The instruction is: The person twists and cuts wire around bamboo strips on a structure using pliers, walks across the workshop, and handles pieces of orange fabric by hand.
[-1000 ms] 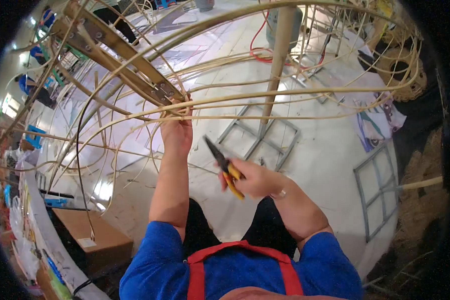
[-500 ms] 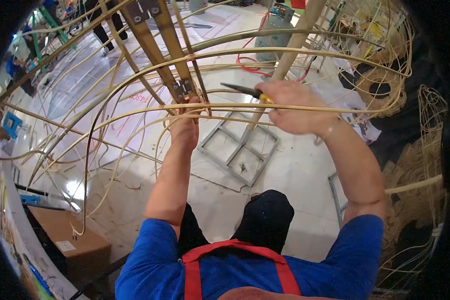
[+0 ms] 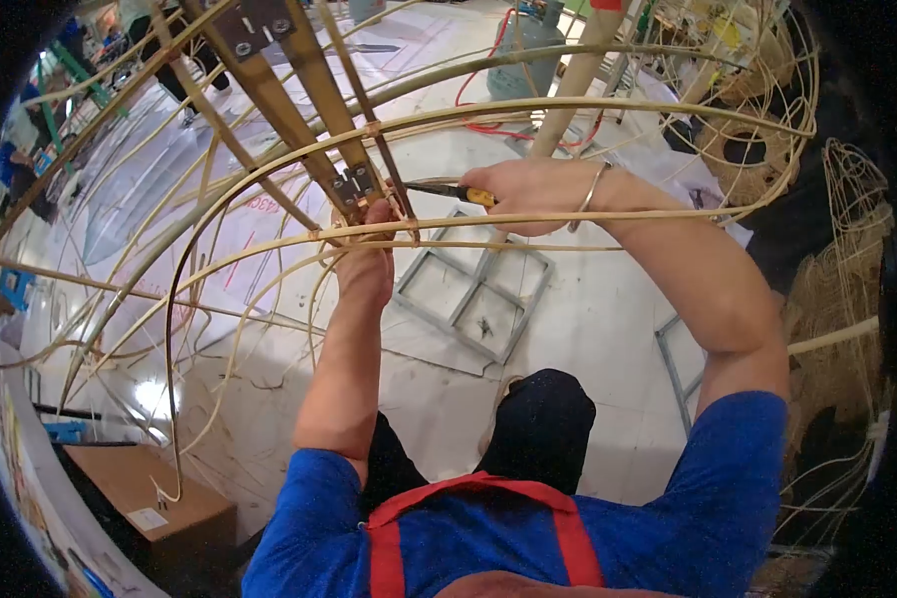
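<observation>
A frame of long, thin bamboo strips (image 3: pixel 528 217) arches across the view at hand height. My left hand (image 3: pixel 364 264) is closed round the joint where the strips meet the lower end of two upright bars (image 3: pixel 294 110), joined by metal hinges (image 3: pixel 352 187). Pale binding (image 3: pixel 397 204) shows just above the fingers, partly hidden. In my right hand (image 3: pixel 543 194) is a knife (image 3: pixel 478 196) with a yellow-and-black handle and a dark blade. Its blade points left, with the tip close to the bound joint; whether it touches I cannot tell.
Below the hands a grey metal grid frame (image 3: pixel 468 299) lies on the floor. A gas cylinder (image 3: pixel 528 55) with a red hose stands behind, near a thick pole (image 3: pixel 573 90). A cardboard box (image 3: pixel 154 493) sits at lower left. Another person's legs (image 3: pixel 184 65) show at back left.
My right hand has moved left, bringing the knife tip from the open space beside the frame up to the joint. My left hand keeps its hold. The view has shifted slightly.
</observation>
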`<control>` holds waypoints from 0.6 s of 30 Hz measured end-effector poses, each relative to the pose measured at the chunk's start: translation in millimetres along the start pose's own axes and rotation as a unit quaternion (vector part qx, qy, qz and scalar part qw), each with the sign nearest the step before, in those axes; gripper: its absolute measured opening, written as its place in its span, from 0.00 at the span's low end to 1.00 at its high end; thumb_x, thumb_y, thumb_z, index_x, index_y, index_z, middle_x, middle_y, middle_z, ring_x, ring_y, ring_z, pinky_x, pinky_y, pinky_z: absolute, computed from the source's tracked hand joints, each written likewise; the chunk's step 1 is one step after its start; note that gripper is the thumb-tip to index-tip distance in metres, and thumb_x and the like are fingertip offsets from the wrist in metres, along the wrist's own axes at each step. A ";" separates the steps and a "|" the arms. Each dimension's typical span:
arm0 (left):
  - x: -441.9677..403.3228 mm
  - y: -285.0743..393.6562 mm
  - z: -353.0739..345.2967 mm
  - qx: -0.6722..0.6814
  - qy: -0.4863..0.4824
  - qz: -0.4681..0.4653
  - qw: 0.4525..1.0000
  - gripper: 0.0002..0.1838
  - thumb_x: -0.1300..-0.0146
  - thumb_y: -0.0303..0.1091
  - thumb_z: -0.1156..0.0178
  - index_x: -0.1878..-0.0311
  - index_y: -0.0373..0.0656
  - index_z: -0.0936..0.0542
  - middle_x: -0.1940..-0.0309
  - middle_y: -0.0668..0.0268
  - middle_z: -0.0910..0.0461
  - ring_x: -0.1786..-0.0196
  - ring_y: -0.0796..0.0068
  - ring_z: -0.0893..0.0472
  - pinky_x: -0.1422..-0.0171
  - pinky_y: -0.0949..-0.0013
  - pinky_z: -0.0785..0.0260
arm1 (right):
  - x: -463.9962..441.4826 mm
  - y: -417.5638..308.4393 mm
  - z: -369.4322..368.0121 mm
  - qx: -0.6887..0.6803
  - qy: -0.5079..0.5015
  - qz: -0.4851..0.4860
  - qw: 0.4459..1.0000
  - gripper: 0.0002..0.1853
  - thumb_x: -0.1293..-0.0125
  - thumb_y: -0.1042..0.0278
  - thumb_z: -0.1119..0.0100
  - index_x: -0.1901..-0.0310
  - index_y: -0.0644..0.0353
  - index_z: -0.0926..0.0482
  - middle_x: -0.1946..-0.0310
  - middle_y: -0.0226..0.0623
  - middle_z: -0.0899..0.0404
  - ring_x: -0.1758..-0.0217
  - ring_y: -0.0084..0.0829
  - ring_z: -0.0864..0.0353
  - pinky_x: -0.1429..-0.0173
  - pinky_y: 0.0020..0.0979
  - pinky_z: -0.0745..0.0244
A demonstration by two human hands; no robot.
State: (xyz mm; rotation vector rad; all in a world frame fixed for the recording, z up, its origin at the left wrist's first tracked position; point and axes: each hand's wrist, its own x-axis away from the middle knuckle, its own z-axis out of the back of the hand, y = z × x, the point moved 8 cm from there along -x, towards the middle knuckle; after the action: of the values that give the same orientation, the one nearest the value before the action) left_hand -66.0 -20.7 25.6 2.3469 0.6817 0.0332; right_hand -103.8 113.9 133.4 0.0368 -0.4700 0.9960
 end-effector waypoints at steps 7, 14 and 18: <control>0.5 1.3 -3.8 0.036 -0.001 0.018 0.999 0.20 0.42 0.22 0.46 0.47 0.46 0.37 0.56 0.58 0.24 0.56 0.67 0.23 0.51 0.68 0.27 | 1.5 -14.1 2.7 0.028 -0.064 -0.069 0.995 0.20 0.50 0.70 0.53 0.55 0.72 0.31 0.69 0.51 0.24 0.64 0.43 0.24 0.60 0.36 0.30; 1.4 4.6 -7.3 0.015 0.000 0.010 1.000 0.19 0.42 0.25 0.44 0.48 0.43 0.35 0.55 0.58 0.24 0.54 0.68 0.23 0.46 0.67 0.29 | -6.8 -16.3 -1.8 0.031 -0.030 0.013 0.999 0.22 0.51 0.72 0.54 0.53 0.72 0.34 0.72 0.53 0.25 0.67 0.45 0.24 0.66 0.37 0.31; 0.4 4.3 -6.6 -0.005 0.002 -0.003 1.000 0.15 0.43 0.25 0.43 0.52 0.40 0.30 0.56 0.57 0.24 0.52 0.67 0.24 0.45 0.68 0.29 | 0.8 -20.2 1.0 0.009 0.003 -0.021 1.000 0.19 0.51 0.73 0.52 0.55 0.68 0.34 0.73 0.51 0.26 0.66 0.46 0.24 0.65 0.37 0.31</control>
State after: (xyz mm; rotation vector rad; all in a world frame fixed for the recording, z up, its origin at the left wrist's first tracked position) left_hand -65.0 -19.1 33.3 2.3362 0.6882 0.0384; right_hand -87.4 103.2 138.3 0.0597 -0.4539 0.9594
